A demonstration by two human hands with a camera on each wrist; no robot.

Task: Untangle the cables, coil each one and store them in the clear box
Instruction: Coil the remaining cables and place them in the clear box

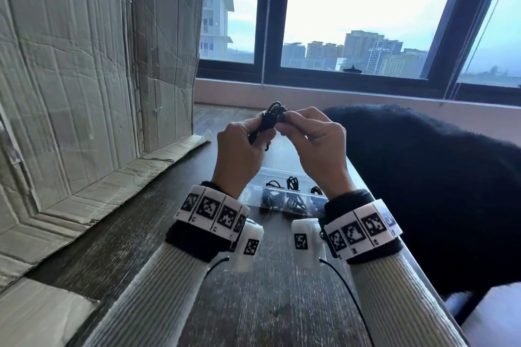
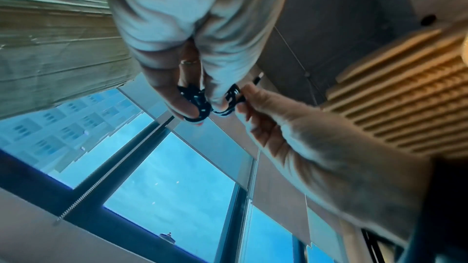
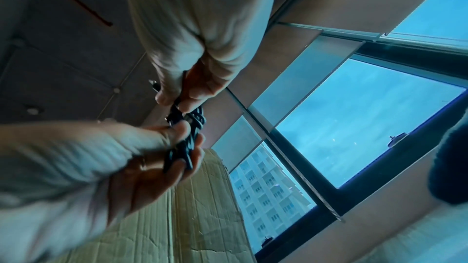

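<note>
Black cable bundle [image 1: 272, 118] pinched by both hands, nearly coiled.
Left hand [image 1: 239, 149] and right hand [image 1: 315, 144] grip it; below them, clear box [image 1: 255, 191] already holds several coils.

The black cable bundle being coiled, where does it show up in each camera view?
Head: black cable bundle upper centre, gripped by both hands above the table.
Left wrist: centre, slightly high.
Right wrist: left of centre.
Shared landmark: dark window frame.

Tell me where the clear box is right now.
In the head view the clear box sits on the wooden table, below and between the raised wrists, partly hidden behind them; black coiled cables already fill its compartments.
</note>
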